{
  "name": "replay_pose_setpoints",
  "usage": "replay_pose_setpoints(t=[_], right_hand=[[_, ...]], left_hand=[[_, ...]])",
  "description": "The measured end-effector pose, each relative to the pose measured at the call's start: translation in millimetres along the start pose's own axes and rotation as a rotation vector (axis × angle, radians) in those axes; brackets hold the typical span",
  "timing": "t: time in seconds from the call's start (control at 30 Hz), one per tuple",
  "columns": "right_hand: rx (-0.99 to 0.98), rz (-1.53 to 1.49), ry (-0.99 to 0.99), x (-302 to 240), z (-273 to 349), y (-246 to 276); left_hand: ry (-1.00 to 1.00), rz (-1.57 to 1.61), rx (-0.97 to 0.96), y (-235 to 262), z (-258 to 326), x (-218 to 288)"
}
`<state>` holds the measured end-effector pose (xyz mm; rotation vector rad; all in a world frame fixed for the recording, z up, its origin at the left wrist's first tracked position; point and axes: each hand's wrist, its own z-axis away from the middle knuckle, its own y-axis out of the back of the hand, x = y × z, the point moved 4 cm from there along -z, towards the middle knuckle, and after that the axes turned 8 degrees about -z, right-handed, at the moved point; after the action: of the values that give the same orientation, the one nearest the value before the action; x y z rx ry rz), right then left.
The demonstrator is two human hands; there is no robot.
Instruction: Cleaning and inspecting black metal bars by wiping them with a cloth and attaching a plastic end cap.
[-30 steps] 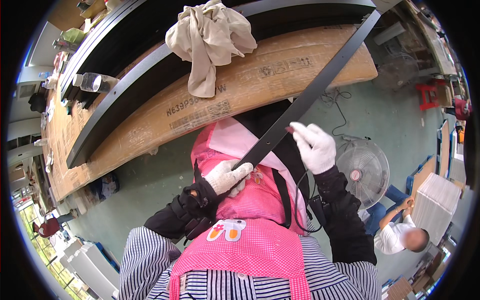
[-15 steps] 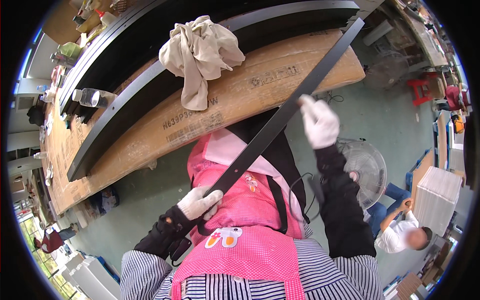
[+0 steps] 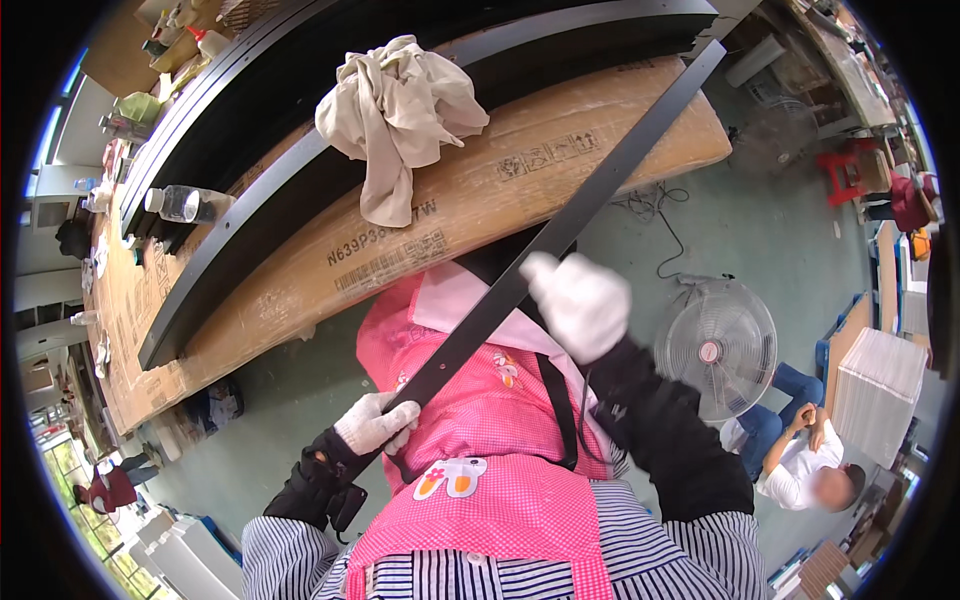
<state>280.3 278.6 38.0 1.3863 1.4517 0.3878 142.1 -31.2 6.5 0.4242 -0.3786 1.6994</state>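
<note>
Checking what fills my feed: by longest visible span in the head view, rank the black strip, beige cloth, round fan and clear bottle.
1. Black strip
2. Beige cloth
3. Round fan
4. Clear bottle
The fan looks farther from the camera, so its true size against the cloth is unsure.

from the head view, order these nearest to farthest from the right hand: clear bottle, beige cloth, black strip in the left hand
1. black strip: running diagonally just beside the right hand, its near end in the left hand
2. beige cloth: upper left
3. clear bottle: far left
</note>
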Motion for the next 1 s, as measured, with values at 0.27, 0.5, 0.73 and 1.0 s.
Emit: replay_pose_setpoints(t=[0.27, 0.5, 0.73, 1.0], right_hand=[[0.447, 0.003, -0.304, 143.7, -27.7, 36.4], [-0.200, -0.495, 0.072, -77.7, 18.1, -29.6], [0.212, 0.075, -0.173, 104.1, -43.0, 2.9], [0.101, -0.127, -0.315, 132.1, -43.0, 0.4]], left_hand=[[-0.014, -0.087, 0.047, 8.0, -9.8, -14.3], [0.005, -0.147, 0.038, 8.2, -7.5, -7.1], [0.022, -0.023, 0.020, 14.3, 1.5, -38.9], [-0.103, -0.067, -0.034, 8.7, -18.6, 6.0]])
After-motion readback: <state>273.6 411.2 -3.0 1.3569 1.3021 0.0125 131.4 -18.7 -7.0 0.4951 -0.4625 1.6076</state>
